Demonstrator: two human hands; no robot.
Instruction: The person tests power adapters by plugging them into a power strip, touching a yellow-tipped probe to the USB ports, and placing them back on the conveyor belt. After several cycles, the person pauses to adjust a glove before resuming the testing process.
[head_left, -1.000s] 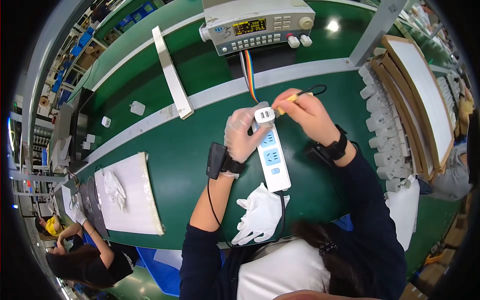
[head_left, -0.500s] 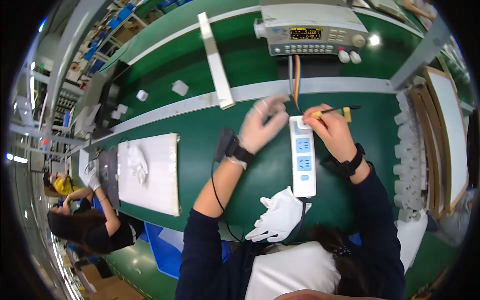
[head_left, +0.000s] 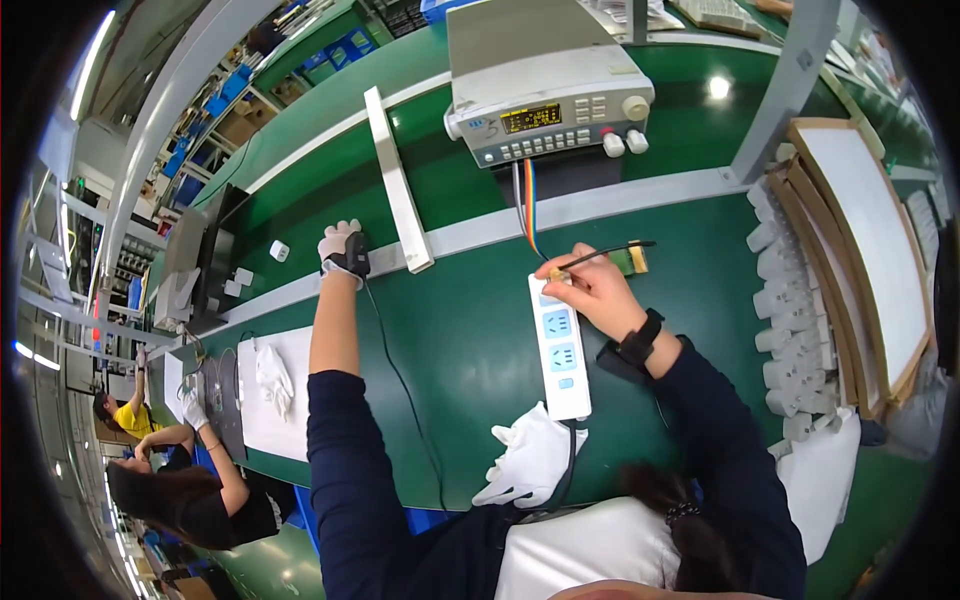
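Note:
My left hand [head_left: 342,245], in a thin white glove, reaches out to the far left and lies on the ledge beyond the metal rail. Its fingers bend down over the spot where a white charger block lay, which the hand now hides. At the top end of a white power strip [head_left: 567,385], my bare right hand [head_left: 597,292] pinches a small yellow connector [head_left: 557,277] with a black lead [head_left: 610,253]. Beside these fingers sticks out a small green board with a yellow end [head_left: 632,260]. The strip's top socket is mostly covered by my right hand.
Behind stands a grey bench instrument [head_left: 550,110], its rainbow ribbon cable [head_left: 531,205] running toward my right hand. A white bar [head_left: 397,185] crosses the rail. White gloves [head_left: 530,455] lie near me, another white charger [head_left: 279,251] far left. Cardboard trays [head_left: 850,270] stand right. A co-worker sits left.
My left hand has gone from beside the power strip to the far left ledge, covering a white charger block. My right hand keeps its pinch at the strip. The view has shifted.

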